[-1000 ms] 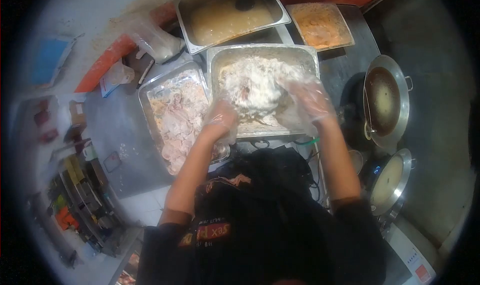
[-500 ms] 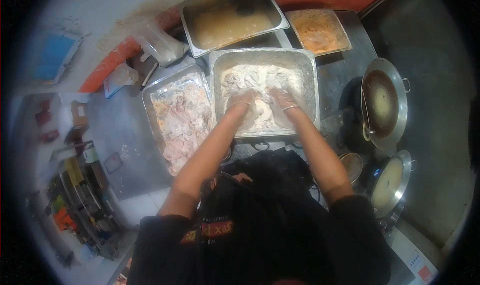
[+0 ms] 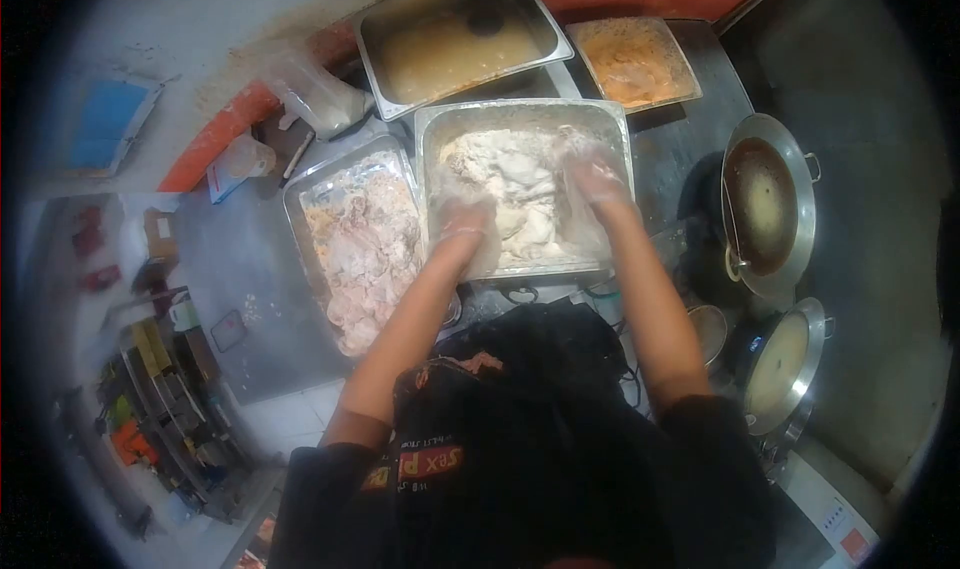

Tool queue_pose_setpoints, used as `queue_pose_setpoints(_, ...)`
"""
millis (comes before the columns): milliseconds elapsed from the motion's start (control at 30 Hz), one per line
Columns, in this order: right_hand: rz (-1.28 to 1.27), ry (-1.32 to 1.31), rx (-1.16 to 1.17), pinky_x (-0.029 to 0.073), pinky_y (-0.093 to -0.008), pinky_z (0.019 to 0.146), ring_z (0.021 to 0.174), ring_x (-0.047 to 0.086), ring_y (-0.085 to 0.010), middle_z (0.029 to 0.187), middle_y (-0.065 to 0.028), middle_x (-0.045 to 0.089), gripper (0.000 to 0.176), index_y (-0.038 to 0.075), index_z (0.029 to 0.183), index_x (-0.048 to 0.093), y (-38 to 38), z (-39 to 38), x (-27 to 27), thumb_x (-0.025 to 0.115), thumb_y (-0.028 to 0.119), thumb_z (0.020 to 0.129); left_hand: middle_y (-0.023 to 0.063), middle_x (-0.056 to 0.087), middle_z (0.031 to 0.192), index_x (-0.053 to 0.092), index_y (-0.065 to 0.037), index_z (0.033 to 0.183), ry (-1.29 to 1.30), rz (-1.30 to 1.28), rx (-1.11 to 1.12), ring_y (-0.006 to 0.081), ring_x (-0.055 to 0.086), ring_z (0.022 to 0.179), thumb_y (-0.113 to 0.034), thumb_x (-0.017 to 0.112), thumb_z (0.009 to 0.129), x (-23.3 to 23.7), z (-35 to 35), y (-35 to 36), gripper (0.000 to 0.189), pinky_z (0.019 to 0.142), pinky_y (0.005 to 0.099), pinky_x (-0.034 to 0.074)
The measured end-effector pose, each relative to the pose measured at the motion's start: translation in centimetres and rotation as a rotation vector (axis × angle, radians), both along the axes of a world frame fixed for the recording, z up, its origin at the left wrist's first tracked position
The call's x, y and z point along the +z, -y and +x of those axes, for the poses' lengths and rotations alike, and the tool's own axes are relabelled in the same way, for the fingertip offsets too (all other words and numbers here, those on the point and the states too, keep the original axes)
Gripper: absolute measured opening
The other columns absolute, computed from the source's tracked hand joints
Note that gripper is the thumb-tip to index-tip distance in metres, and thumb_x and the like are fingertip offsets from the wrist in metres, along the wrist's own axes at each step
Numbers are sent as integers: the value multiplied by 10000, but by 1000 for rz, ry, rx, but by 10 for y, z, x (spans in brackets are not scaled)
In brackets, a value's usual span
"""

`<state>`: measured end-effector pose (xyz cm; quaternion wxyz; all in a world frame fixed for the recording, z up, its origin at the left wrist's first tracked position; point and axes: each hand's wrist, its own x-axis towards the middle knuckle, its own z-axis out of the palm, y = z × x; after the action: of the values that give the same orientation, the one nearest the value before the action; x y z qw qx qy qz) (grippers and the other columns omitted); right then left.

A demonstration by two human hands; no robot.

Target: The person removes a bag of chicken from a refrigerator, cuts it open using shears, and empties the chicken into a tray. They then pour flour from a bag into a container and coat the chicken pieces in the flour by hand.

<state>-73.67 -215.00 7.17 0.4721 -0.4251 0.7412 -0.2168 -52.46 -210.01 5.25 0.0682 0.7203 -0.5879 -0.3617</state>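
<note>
A deep metal pan holds white flour with flour-coated pieces that look like meat. My left hand, in a clear plastic glove, is at the left side of the pan, its fingers down by the flour and hard to make out. Over on the right side, my right hand is gloved the same way and dusted white; motion blurs its fingers. Whether either hand grips a piece does not show. Left of the pan, a shallower tray carries floured meat pieces.
Behind stand a metal pan of cloudy liquid and a tray of orange coating. On the right are a wok of dark oil and a second wok. A plastic bag and a clear cup sit at back left.
My hands have moved apart in the flour: the left one outward to the left, the right one to the right and farther back. More of the floured pieces between them now shows.
</note>
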Motion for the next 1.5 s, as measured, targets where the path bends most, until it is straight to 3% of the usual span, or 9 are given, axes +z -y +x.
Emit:
queue_pose_setpoints(300,-115,-293,483,403,-443,944,1033,587,-373,1113,-249,605,579,7,1011,657,49,44,-42,309,464,938,261,565,1171,478,24,1258,-423,265,348,348,571,1050,-297,547,767,-3,-7,59,590,883,368,445)
queue_pose_setpoints(533,-30,-83,105,304,-448,1056,1247,431,-409,1331,-302,439,705,-61,1270,483,13,94,-10,257,522,944,178,629,894,628,32,949,-1173,257,1055,287,584,837,-321,491,887,28,-26,35,383,776,372,446)
queue_pose_setpoints(600,-50,-169,200,289,-450,1063,1284,397,-383,1384,-293,386,686,-42,1275,489,-8,82,22,288,522,941,198,624,906,625,31,953,-218,-62,-126,302,582,864,-237,445,907,-11,8,39,326,800,390,445)
queue_pose_setpoints(733,-6,-165,328,348,-412,1026,1207,477,-378,1300,-282,484,652,-44,1249,507,-22,26,52,388,504,915,210,629,834,629,35,910,16,-149,-432,301,604,785,-172,465,874,-16,24,8,267,732,378,470)
queue_pose_setpoints(867,216,-10,52,382,-357,1000,1183,524,-306,1242,-210,569,587,-6,1244,534,-26,14,21,480,466,899,153,641,960,655,-35,959,-673,262,352,211,597,893,-183,436,885,-3,2,2,275,754,383,461)
queue_pose_setpoints(1133,-37,9,71,415,-344,931,1072,581,-280,1159,-204,613,556,2,1187,584,-21,45,-153,397,457,927,114,593,1011,556,-12,1117,-1172,208,769,210,565,901,-250,481,914,-21,-24,10,321,745,344,483)
queue_pose_setpoints(1167,10,40,40,382,-329,982,1096,559,-270,1171,-178,604,554,-10,1232,521,-29,61,-15,466,441,915,123,573,1005,536,-24,1103,-1322,244,839,205,557,824,-290,485,935,-22,-24,7,319,697,354,491)
queue_pose_setpoints(1400,-140,-24,91,471,-351,768,874,598,-229,1011,-143,637,426,-31,1115,585,-35,12,53,626,288,836,103,542,1031,506,-58,1127,-584,385,232,249,576,858,-311,474,933,-7,6,-1,320,635,423,459)
queue_pose_setpoints(1500,-158,-8,117,455,-363,835,979,576,-259,1066,-164,624,546,-33,1145,572,-8,-11,-13,569,431,856,59,559,1002,542,-97,1108,-1178,438,966,208,546,909,-228,499,905,9,9,-4,245,815,367,459)
